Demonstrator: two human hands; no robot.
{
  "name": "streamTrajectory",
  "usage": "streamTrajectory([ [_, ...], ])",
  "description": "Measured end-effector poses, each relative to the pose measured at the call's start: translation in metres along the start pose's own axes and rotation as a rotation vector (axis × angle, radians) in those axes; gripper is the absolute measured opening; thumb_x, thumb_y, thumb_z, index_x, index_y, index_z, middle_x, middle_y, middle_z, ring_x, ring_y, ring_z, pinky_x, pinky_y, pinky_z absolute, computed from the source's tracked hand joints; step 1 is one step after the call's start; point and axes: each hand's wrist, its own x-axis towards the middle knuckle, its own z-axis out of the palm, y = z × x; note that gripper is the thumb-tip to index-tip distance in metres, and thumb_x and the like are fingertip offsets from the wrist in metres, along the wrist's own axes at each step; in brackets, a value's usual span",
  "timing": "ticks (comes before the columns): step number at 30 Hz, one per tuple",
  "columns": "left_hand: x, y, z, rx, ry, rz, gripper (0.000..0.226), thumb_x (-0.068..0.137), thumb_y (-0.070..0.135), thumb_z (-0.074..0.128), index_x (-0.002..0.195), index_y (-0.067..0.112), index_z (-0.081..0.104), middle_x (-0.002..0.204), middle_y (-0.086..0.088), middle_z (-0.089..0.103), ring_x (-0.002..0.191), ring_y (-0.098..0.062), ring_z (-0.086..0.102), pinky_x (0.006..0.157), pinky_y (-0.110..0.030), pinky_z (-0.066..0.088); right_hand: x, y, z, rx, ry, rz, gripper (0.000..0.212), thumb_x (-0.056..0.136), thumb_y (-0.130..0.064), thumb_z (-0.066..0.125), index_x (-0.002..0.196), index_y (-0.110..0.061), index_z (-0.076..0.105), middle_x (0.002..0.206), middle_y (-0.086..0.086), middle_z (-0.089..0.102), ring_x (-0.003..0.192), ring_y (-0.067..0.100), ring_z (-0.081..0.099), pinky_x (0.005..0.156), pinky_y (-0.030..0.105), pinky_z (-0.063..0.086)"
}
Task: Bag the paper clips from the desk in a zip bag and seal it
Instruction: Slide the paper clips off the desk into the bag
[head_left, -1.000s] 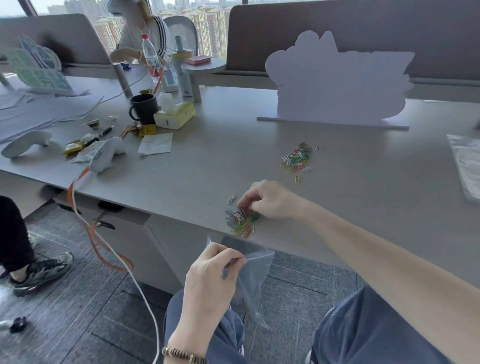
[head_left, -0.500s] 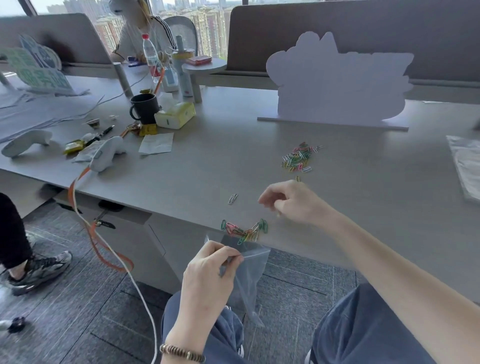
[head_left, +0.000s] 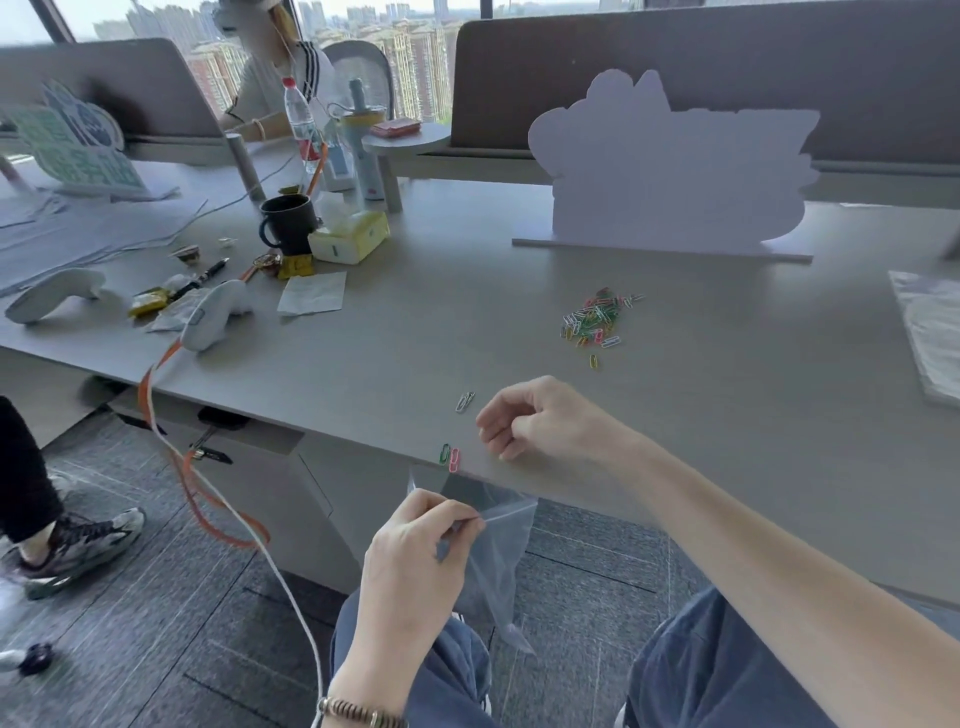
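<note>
My left hand (head_left: 415, 561) pinches the rim of a clear zip bag (head_left: 493, 551) that hangs open just below the grey desk's front edge (head_left: 571, 499). My right hand (head_left: 540, 421) hovers over the desk near that edge, fingers curled loosely, and I see nothing in it. A green and a pink paper clip (head_left: 450, 457) lie at the very edge above the bag. A lone silver clip (head_left: 464, 401) lies a little further in. A pile of coloured paper clips (head_left: 595, 322) sits in the middle of the desk.
A white cut-out board (head_left: 670, 171) stands behind the pile. A stack of clear bags (head_left: 930, 332) lies at the right edge. To the left are a black mug (head_left: 288, 223), a tissue pack (head_left: 349, 240), white handheld devices (head_left: 215, 314) and an orange cable (head_left: 208, 499). Another person sits at the far left.
The heap of clips at the desk edge is gone except for two at the rim. My right hand lifted off it and now hovers a little to the right.
</note>
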Motion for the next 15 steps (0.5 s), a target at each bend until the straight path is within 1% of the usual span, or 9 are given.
streamTrajectory([
  [2, 0.000, -0.001, -0.002, 0.011, -0.007, 0.003, 0.004, 0.079, 0.029, 0.074, 0.078, 0.030, 0.071, 0.079, 0.016, 0.062, 0.061, -0.009, 0.062, 0.054, -0.037, 0.054, 0.019, 0.001, -0.006, -0.187, 0.117, -0.046, 0.051, 0.078, 0.018, 0.033, 0.105, -0.005, 0.068, 0.089, 0.005, 0.068, 0.084, 0.021, 0.064, 0.082, 0.037, 0.059],
  [3, 0.000, -0.001, -0.002, 0.016, -0.009, 0.003, 0.007, 0.079, 0.026, 0.076, 0.078, 0.030, 0.071, 0.079, 0.016, 0.062, 0.061, -0.009, 0.062, 0.054, -0.038, 0.054, 0.026, 0.001, -0.006, -0.280, 0.145, -0.075, 0.051, 0.079, 0.016, 0.035, 0.111, -0.008, 0.067, 0.094, 0.003, 0.069, 0.086, 0.017, 0.063, 0.087, 0.034, 0.057],
  [4, -0.001, -0.001, -0.002, 0.016, -0.010, 0.001, 0.007, 0.079, 0.025, 0.077, 0.078, 0.030, 0.072, 0.079, 0.016, 0.062, 0.061, -0.009, 0.061, 0.054, -0.038, 0.054, 0.033, 0.000, -0.004, -0.349, 0.146, -0.098, 0.053, 0.080, 0.014, 0.036, 0.119, -0.008, 0.064, 0.102, 0.003, 0.070, 0.088, 0.014, 0.061, 0.090, 0.029, 0.053],
  [6, -0.001, -0.001, -0.003, 0.014, -0.009, -0.001, 0.003, 0.079, 0.029, 0.074, 0.077, 0.030, 0.071, 0.079, 0.016, 0.062, 0.061, -0.008, 0.061, 0.054, -0.038, 0.054, 0.041, -0.002, 0.001, -0.418, 0.092, -0.123, 0.057, 0.082, 0.013, 0.035, 0.131, -0.008, 0.056, 0.116, 0.006, 0.070, 0.092, 0.013, 0.058, 0.087, 0.018, 0.045],
  [7, -0.001, -0.001, -0.003, 0.014, -0.010, -0.002, 0.002, 0.079, 0.031, 0.072, 0.077, 0.030, 0.071, 0.079, 0.016, 0.062, 0.061, -0.008, 0.061, 0.054, -0.037, 0.054, 0.042, -0.003, 0.003, -0.436, 0.063, -0.137, 0.059, 0.082, 0.014, 0.035, 0.134, -0.008, 0.052, 0.118, 0.007, 0.070, 0.094, 0.015, 0.060, 0.084, 0.015, 0.042],
  [9, -0.001, -0.002, -0.003, 0.016, -0.013, -0.002, 0.003, 0.079, 0.032, 0.071, 0.077, 0.030, 0.071, 0.080, 0.016, 0.062, 0.061, -0.008, 0.061, 0.055, -0.037, 0.054, 0.041, -0.002, 0.008, -0.432, 0.012, -0.178, 0.060, 0.082, 0.014, 0.035, 0.135, -0.009, 0.050, 0.115, 0.006, 0.072, 0.097, 0.018, 0.064, 0.077, 0.007, 0.042],
  [11, -0.001, -0.002, -0.003, 0.020, -0.007, 0.000, 0.004, 0.079, 0.033, 0.070, 0.077, 0.030, 0.070, 0.079, 0.016, 0.062, 0.060, -0.008, 0.060, 0.054, -0.036, 0.053, 0.033, 0.000, 0.012, -0.402, -0.035, -0.221, 0.060, 0.082, 0.015, 0.034, 0.134, -0.008, 0.051, 0.111, 0.006, 0.074, 0.094, 0.016, 0.064, 0.076, 0.001, 0.042],
  [15, -0.001, -0.003, -0.005, 0.024, 0.004, 0.007, 0.004, 0.079, 0.033, 0.070, 0.078, 0.030, 0.069, 0.078, 0.016, 0.062, 0.059, -0.008, 0.060, 0.053, -0.035, 0.053, 0.014, 0.004, 0.016, -0.346, -0.139, -0.250, 0.059, 0.085, 0.016, 0.034, 0.135, -0.010, 0.051, 0.111, 0.003, 0.075, 0.092, 0.006, 0.062, 0.081, 0.001, 0.041],
])
